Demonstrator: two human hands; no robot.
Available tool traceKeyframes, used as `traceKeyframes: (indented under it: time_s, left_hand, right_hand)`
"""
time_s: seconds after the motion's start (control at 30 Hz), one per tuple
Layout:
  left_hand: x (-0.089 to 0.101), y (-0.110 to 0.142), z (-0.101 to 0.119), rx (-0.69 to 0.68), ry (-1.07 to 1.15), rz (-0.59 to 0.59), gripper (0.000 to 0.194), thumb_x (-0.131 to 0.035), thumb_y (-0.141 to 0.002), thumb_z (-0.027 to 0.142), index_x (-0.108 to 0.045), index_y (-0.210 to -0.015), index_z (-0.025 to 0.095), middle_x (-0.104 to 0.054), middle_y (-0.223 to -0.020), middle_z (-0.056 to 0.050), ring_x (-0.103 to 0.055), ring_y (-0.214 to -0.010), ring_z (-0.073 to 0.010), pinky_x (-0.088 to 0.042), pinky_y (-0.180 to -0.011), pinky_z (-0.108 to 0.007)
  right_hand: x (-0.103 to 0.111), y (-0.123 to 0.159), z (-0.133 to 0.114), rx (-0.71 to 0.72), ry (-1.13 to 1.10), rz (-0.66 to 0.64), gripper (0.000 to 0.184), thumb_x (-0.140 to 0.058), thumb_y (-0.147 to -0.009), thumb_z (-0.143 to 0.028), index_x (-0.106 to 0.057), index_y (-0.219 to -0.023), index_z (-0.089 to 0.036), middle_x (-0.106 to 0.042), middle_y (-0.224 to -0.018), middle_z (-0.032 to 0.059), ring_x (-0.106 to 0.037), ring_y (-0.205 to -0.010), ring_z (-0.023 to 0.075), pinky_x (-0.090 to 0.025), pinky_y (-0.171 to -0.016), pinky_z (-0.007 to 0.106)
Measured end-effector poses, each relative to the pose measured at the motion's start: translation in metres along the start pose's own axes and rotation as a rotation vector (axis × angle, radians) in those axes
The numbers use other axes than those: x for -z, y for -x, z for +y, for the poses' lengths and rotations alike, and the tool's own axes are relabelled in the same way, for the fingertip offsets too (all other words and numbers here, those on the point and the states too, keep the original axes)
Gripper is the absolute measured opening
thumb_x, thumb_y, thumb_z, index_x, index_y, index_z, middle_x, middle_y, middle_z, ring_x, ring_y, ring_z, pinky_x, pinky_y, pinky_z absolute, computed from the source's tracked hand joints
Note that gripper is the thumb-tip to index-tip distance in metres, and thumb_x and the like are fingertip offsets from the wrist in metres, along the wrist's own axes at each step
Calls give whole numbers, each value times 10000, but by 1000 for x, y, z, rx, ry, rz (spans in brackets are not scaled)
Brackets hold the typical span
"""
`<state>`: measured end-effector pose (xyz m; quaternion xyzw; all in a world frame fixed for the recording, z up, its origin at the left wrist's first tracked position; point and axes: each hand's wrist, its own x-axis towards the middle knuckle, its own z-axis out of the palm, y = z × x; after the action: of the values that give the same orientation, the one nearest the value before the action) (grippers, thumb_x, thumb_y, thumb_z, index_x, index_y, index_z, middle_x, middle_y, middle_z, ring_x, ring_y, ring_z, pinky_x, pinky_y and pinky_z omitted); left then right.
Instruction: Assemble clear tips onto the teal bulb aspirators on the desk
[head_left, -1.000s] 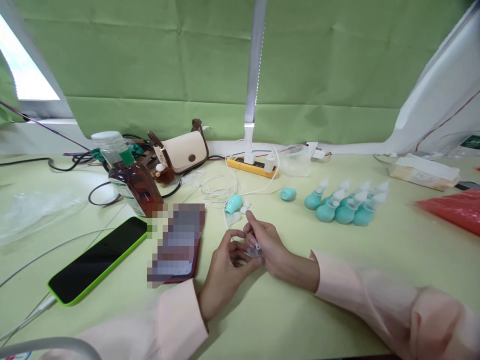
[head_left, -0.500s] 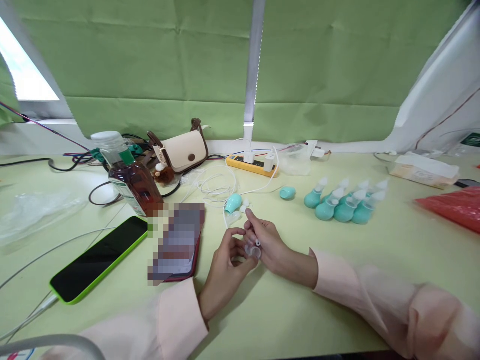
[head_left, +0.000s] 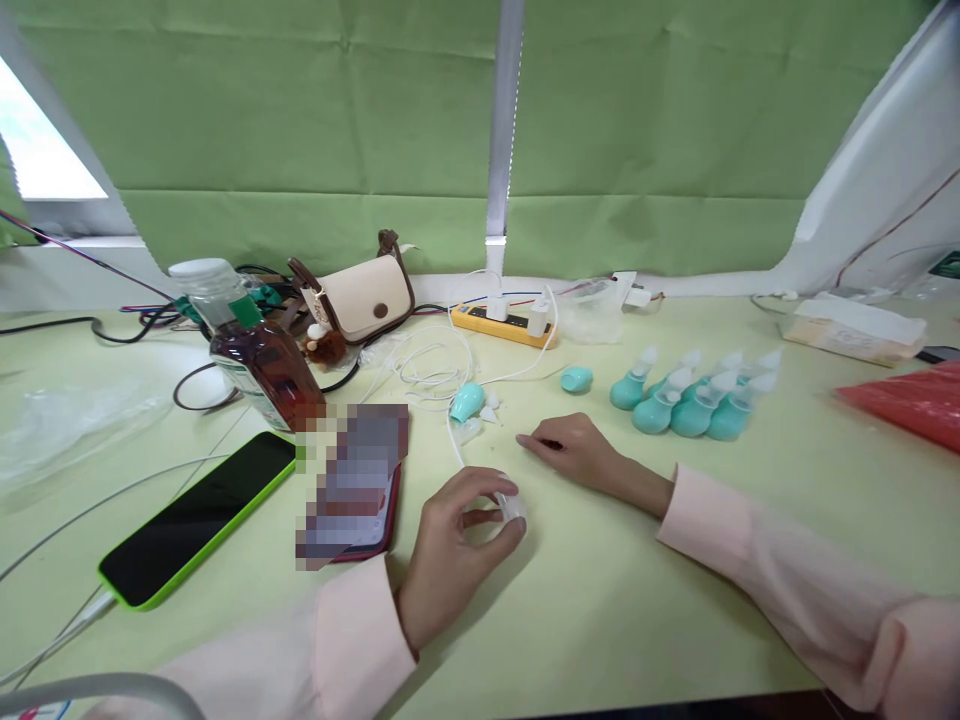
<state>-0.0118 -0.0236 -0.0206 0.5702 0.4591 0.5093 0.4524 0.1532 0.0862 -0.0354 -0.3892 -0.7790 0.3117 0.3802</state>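
Between thumb and fingers, my left hand (head_left: 465, 550) pinches a small clear plastic cup-shaped piece (head_left: 513, 510) just above the table. My right hand (head_left: 581, 450) is low over the table to the right, its fingers curled together; whatever may be in them is hidden. Beyond the hands lies a teal rubber bulb (head_left: 468, 402), with small white pointed tips (head_left: 490, 410) and a clear plastic piece (head_left: 466, 432) beside it. Another teal bulb (head_left: 576, 379) lies on its side farther back. Several teal bulbs with clear nozzles (head_left: 690, 413) stand grouped at the right.
A green-cased phone (head_left: 199, 520) and a red-cased phone (head_left: 356, 490) lie left of my hands. Behind them are a leaning bottle (head_left: 266, 365), a cream handbag (head_left: 367, 300) and a yellow power strip (head_left: 502, 327) with white cables. A tissue pack (head_left: 855, 330) and red plastic bag (head_left: 911, 400) lie right.
My hands have come apart. The right hand has moved away to the right and turned palm down; the left keeps the clear plastic piece nearly in place.
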Motion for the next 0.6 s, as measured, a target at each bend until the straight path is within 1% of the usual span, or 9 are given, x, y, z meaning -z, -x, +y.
traceKeyframes:
  time_s: [0.07, 0.13, 0.2, 0.27, 0.3, 0.33, 0.4, 0.47, 0.6]
  left_hand:
    - [0, 1, -2, -17, -4, -2, 89, -601, -643, 127, -607, -718, 173, -554, -918, -57, -528, -881, -181, -466, -660, -220]
    - [1, 1, -3, 31, 10, 4, 111, -599, -654, 135, -612, -757, 172, -573, -922, -60, -546, -851, -178, -471, -663, -232]
    - [1, 1, -2, 96, 46, 8, 218, -586, -678, 147, -604, -892, 181, -600, -917, -63, -568, -799, -171, -478, -666, -253]
    - [1, 2, 1, 118, 100, 8, 282, -575, -695, 153, -594, -974, 184, -606, -954, -73, -584, -775, -173, -488, -664, -270]
    - [1, 3, 4, 107, 132, 10, 259, -578, -691, 152, -616, -946, 178, -586, -1015, -81, -587, -792, -181, -494, -666, -274]
    - [0, 3, 6, 93, 165, 13, 191, -578, -691, 156, -653, -867, 161, -557, -1073, -89, -589, -805, -186, -499, -673, -276]
    - [0, 3, 10, 132, 238, 16, 129, -603, -667, 158, -680, -768, 137, -550, -1088, -101, -597, -809, -196, -507, -683, -282]
    - [1, 3, 12, 224, 323, 16, 132, -636, -634, 161, -681, -753, 125, -564, -1075, -109, -607, -810, -208, -507, -704, -299]
    - [3, 1, 11, 422, 489, -15, 155, -646, -636, 173, -654, -778, 111, -596, -1040, -114, -602, -867, -238, -473, -778, -330]
  right_hand:
    - [8, 5, 1, 37, 62, -23, 252, -560, -672, -351, -552, -480, -188, -457, -477, -12, -332, -473, 95, -253, -520, 229]
    - [20, 11, -1, 66, 104, -77, 193, -533, -696, -329, -600, -576, -193, -500, -520, 1, -383, -496, 106, -291, -536, 235]
    - [31, 18, -4, 116, 192, -201, 140, -540, -691, -295, -632, -713, -192, -535, -574, 8, -442, -529, 115, -330, -551, 240]
    - [40, 23, -5, 174, 324, -331, 189, -536, -698, -266, -631, -842, -189, -562, -655, 26, -491, -584, 126, -359, -571, 248]
    - [42, 24, -5, 197, 384, -378, 206, -524, -711, -258, -626, -876, -189, -569, -691, 35, -507, -610, 131, -370, -580, 251]
    - [43, 25, -5, 213, 422, -405, 205, -509, -727, -252, -626, -882, -189, -574, -719, 43, -519, -631, 133, -378, -587, 254]
    - [42, 25, -5, 222, 417, -413, 179, -491, -745, -243, -639, -829, -189, -584, -718, 44, -532, -635, 132, -392, -583, 252]
    - [36, 25, -6, 219, 353, -385, 158, -500, -740, -241, -645, -773, -187, -593, -689, 39, -540, -611, 128, -404, -562, 247]
    - [21, 33, -17, 129, 92, -179, 102, -566, -693, -253, -633, -726, -183, -611, -650, 27, -548, -558, 122, -444, -540, 252]
